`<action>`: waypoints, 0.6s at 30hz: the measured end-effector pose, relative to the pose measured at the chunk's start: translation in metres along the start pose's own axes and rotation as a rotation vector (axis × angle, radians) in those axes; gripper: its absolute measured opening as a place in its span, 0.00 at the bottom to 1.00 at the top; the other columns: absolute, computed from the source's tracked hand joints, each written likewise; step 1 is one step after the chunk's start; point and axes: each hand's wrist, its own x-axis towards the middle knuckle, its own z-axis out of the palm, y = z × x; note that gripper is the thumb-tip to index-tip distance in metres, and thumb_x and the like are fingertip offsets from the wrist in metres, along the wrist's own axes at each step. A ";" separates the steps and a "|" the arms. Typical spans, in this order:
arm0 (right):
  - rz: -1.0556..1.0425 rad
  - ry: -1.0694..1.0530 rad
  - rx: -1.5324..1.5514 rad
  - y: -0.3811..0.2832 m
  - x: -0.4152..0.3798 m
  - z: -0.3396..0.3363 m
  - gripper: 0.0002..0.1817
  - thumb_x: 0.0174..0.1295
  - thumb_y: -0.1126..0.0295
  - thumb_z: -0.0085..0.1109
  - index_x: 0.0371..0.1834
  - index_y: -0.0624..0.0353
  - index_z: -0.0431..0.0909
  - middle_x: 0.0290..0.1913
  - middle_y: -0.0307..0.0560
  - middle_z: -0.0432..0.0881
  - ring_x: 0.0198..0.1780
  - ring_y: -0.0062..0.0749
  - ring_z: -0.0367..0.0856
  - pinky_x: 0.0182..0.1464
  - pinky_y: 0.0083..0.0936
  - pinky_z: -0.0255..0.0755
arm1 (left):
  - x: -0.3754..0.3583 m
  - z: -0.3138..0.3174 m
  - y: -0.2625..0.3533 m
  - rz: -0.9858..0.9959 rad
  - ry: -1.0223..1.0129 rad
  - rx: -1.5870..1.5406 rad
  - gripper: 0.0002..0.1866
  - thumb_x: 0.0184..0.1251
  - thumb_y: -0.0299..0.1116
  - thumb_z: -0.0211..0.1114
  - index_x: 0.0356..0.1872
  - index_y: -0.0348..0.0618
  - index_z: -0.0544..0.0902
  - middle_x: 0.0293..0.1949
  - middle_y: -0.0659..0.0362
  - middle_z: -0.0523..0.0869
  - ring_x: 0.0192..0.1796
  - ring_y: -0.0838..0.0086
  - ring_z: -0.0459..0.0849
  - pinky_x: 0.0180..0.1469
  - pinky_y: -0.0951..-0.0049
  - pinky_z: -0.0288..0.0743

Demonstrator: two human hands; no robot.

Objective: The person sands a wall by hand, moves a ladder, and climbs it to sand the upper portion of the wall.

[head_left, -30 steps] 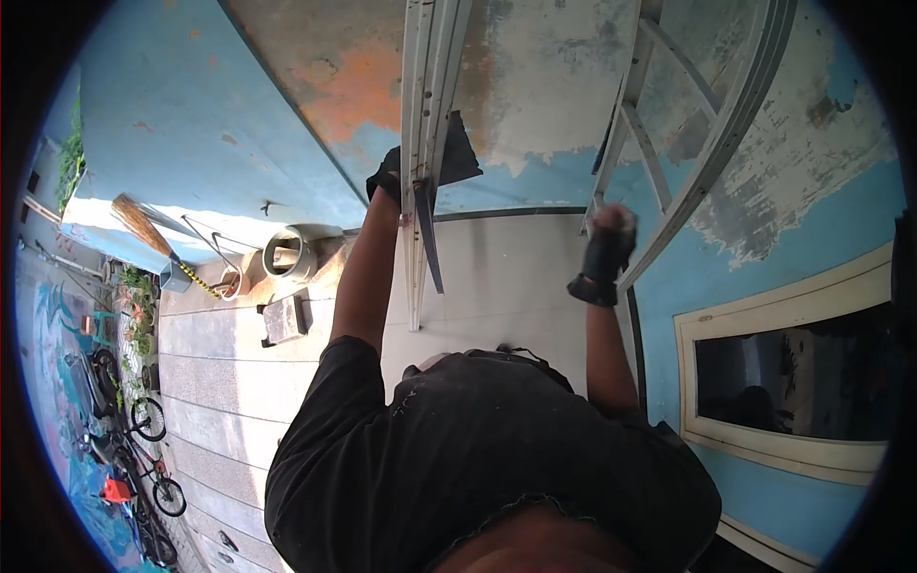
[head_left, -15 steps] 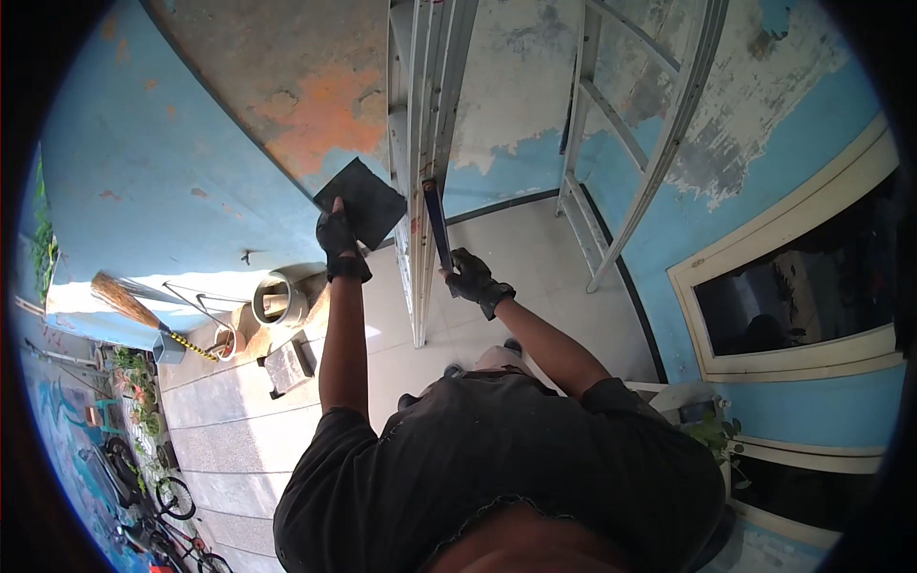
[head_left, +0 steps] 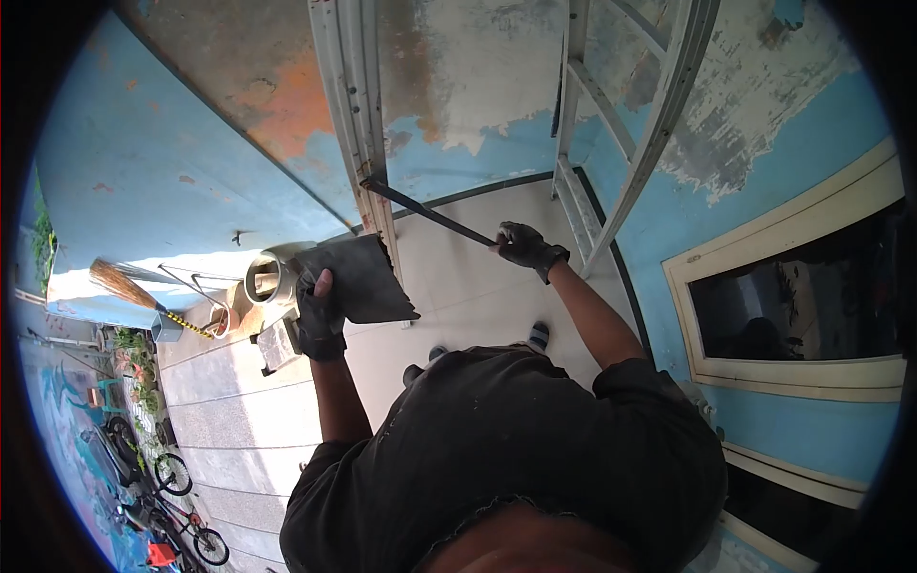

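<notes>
Our hands are both grasping: the left hand (head_left: 320,329) is holding a black sheet (head_left: 361,279) near the ladder (head_left: 350,105); the right hand (head_left: 527,248) is clasping a bar (head_left: 435,216) reaching the ladder. We are facing a partly bare wall (head_left: 468,76), blue paint remaining.

Things standing around our yard
We see a straw broom (head_left: 122,284) near a round bin (head_left: 252,285) with something pale inside, a wall tap (head_left: 239,237), green plants (head_left: 143,390), bicycles (head_left: 194,521), and a dark window (head_left: 798,296) framed in cream.
</notes>
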 end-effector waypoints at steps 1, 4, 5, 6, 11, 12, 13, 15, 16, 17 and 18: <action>-0.039 -0.011 -0.009 0.006 -0.005 -0.014 0.14 0.60 0.58 0.64 0.32 0.58 0.79 0.35 0.50 0.82 0.40 0.47 0.83 0.44 0.41 0.74 | -0.004 0.019 -0.010 -0.004 -0.032 0.034 0.17 0.75 0.35 0.63 0.58 0.35 0.80 0.53 0.53 0.87 0.54 0.65 0.86 0.59 0.64 0.80; -0.120 -0.050 -0.023 0.022 -0.008 -0.050 0.14 0.61 0.58 0.65 0.36 0.59 0.81 0.35 0.50 0.82 0.40 0.45 0.83 0.44 0.40 0.74 | -0.008 0.078 -0.043 -0.132 -0.079 0.153 0.17 0.75 0.36 0.63 0.57 0.35 0.82 0.51 0.57 0.88 0.52 0.71 0.86 0.56 0.69 0.79; -0.174 -0.071 -0.032 0.028 -0.006 -0.058 0.14 0.61 0.59 0.66 0.37 0.59 0.82 0.34 0.50 0.82 0.40 0.45 0.83 0.44 0.40 0.74 | -0.005 0.094 -0.059 -0.183 -0.087 0.145 0.18 0.75 0.36 0.64 0.58 0.35 0.82 0.51 0.57 0.88 0.52 0.71 0.86 0.56 0.69 0.79; -0.178 -0.089 -0.031 0.034 -0.007 -0.069 0.14 0.61 0.59 0.66 0.37 0.59 0.82 0.34 0.50 0.82 0.40 0.45 0.83 0.44 0.40 0.74 | -0.001 0.108 -0.077 -0.228 -0.092 0.135 0.18 0.75 0.37 0.64 0.58 0.35 0.82 0.51 0.57 0.88 0.52 0.72 0.86 0.56 0.69 0.79; -0.227 -0.264 0.016 0.031 -0.007 -0.122 0.17 0.62 0.57 0.63 0.43 0.61 0.82 0.36 0.53 0.83 0.43 0.47 0.83 0.48 0.40 0.75 | 0.009 0.161 -0.148 -0.275 0.004 0.193 0.19 0.77 0.38 0.62 0.60 0.35 0.80 0.53 0.55 0.87 0.53 0.71 0.86 0.58 0.69 0.80; -0.192 -0.331 0.029 0.029 -0.007 -0.133 0.18 0.62 0.57 0.63 0.44 0.61 0.82 0.37 0.54 0.84 0.44 0.47 0.84 0.49 0.40 0.75 | 0.013 0.168 -0.156 -0.261 0.008 0.257 0.20 0.77 0.38 0.61 0.62 0.35 0.80 0.54 0.54 0.86 0.54 0.69 0.86 0.59 0.68 0.80; -0.163 -0.391 0.006 0.027 -0.006 -0.143 0.19 0.62 0.57 0.63 0.47 0.61 0.82 0.40 0.52 0.85 0.45 0.44 0.84 0.49 0.38 0.76 | 0.015 0.172 -0.163 -0.274 -0.014 0.383 0.21 0.78 0.39 0.61 0.63 0.35 0.79 0.53 0.56 0.87 0.52 0.70 0.87 0.57 0.69 0.81; -0.160 -0.424 0.059 0.022 -0.009 -0.162 0.18 0.62 0.57 0.63 0.46 0.61 0.81 0.39 0.51 0.85 0.44 0.41 0.84 0.48 0.37 0.75 | 0.023 0.187 -0.176 -0.210 0.036 0.465 0.21 0.78 0.40 0.61 0.62 0.35 0.80 0.51 0.57 0.88 0.51 0.72 0.87 0.55 0.70 0.81; -0.148 -0.438 0.109 0.022 -0.009 -0.171 0.18 0.62 0.58 0.62 0.46 0.62 0.81 0.38 0.50 0.85 0.43 0.38 0.84 0.48 0.36 0.75 | 0.024 0.199 -0.182 -0.142 0.066 0.547 0.21 0.78 0.40 0.61 0.62 0.35 0.80 0.49 0.57 0.89 0.49 0.74 0.87 0.53 0.70 0.81; -0.143 -0.420 0.041 0.022 -0.007 -0.176 0.19 0.63 0.57 0.63 0.46 0.63 0.81 0.36 0.49 0.84 0.41 0.33 0.83 0.45 0.32 0.75 | 0.022 0.210 -0.187 -0.033 0.038 0.584 0.21 0.78 0.42 0.61 0.60 0.35 0.81 0.47 0.58 0.89 0.47 0.75 0.87 0.52 0.71 0.80; -0.148 -0.425 0.044 0.027 -0.003 -0.178 0.19 0.63 0.57 0.63 0.46 0.63 0.81 0.36 0.49 0.84 0.41 0.33 0.83 0.45 0.32 0.75 | 0.020 0.222 -0.191 0.079 0.014 0.620 0.21 0.78 0.43 0.61 0.59 0.35 0.82 0.45 0.59 0.90 0.46 0.77 0.87 0.50 0.71 0.80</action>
